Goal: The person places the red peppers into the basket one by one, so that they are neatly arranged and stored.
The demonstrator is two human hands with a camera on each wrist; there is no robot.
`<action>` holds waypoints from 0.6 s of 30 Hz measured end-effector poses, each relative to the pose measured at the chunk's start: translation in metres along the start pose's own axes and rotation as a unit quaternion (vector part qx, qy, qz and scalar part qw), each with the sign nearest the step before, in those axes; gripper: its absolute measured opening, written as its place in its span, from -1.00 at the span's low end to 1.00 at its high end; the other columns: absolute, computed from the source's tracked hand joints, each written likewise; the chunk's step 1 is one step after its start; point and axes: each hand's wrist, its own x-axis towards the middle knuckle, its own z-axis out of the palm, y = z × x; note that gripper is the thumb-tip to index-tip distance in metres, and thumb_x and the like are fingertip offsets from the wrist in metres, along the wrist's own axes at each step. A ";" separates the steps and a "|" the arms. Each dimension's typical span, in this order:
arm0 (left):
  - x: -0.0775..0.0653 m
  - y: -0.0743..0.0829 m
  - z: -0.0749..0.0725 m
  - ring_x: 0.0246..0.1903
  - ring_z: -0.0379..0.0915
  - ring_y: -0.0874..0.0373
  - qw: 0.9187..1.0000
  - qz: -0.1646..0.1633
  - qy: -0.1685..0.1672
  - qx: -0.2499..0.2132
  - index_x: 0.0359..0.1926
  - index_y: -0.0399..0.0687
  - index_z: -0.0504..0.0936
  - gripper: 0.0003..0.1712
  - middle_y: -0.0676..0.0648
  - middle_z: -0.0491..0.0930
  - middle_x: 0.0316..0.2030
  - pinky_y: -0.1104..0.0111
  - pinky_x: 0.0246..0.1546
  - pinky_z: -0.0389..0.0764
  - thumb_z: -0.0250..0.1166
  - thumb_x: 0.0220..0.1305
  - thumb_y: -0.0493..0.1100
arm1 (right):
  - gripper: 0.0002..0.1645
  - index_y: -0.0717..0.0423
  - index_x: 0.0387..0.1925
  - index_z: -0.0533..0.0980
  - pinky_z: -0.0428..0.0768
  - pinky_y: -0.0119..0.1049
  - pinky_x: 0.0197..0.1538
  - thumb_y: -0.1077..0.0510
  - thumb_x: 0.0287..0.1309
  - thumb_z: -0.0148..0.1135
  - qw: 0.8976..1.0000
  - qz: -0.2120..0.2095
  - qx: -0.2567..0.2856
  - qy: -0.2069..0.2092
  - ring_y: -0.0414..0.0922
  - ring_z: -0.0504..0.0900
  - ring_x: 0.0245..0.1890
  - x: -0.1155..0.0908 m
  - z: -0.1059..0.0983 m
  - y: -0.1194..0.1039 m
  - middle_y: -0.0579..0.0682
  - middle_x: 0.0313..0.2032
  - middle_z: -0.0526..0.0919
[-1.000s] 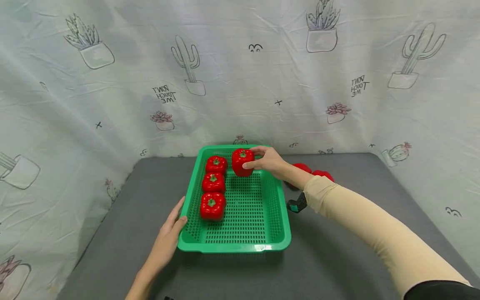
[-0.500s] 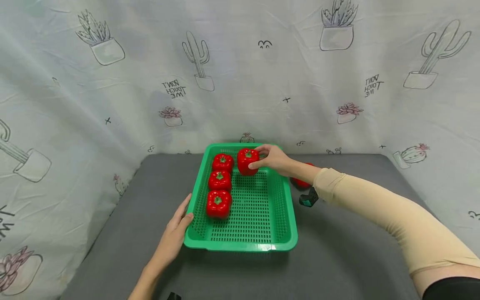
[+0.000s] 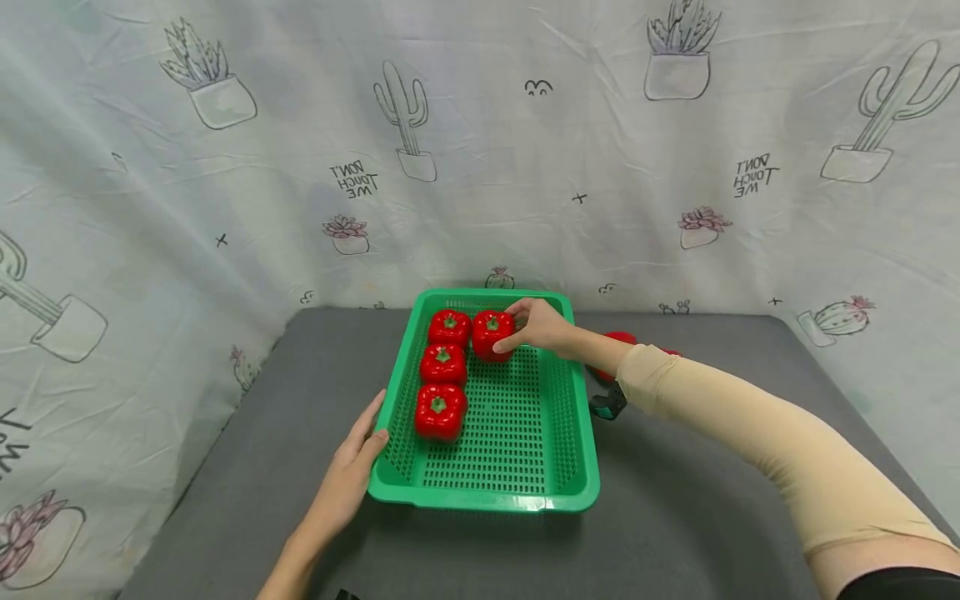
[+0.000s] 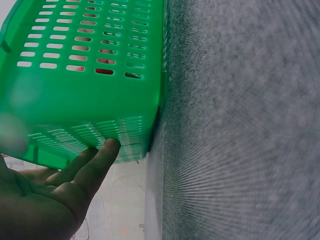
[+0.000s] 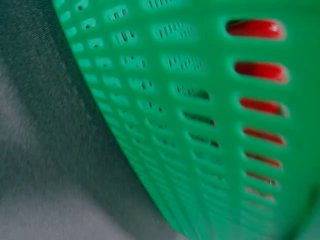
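Note:
In the head view, a green perforated plastic basket holds several glossy red bell peppers. Three of them, including the middle one, form a column along its left side. At the far end, my right hand grips another red bell pepper from its right, thumb on the near face. That pepper sits low beside the farthest one of the column. My left hand rests against the basket's left side. In the left wrist view, its fairly straight fingers touch the outer wall. The right wrist view shows only the basket's wall, not the hand.
More red peppers lie to the right of the basket, partly hidden behind my right forearm. The grey tabletop lies under everything. A pale curtain printed with cacti hangs behind and at both sides.
My right hand has lowered its pepper and brought it closer to the farthest pepper of the left column. The head view has shifted slightly. My left hand stays at the basket's side.

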 end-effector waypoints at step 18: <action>-0.011 0.004 -0.017 0.40 -0.03 0.06 1.000 -0.003 -0.018 0.000 0.55 0.32 -0.01 -0.37 0.01 -0.01 0.48 -0.01 0.26 0.15 -0.05 0.57 0.04 | -0.13 0.09 0.29 0.40 0.53 -0.09 -0.01 0.08 -0.06 0.59 0.995 0.052 -0.049 0.070 0.04 0.53 0.03 -0.008 0.028 -0.007 0.14 0.06 0.55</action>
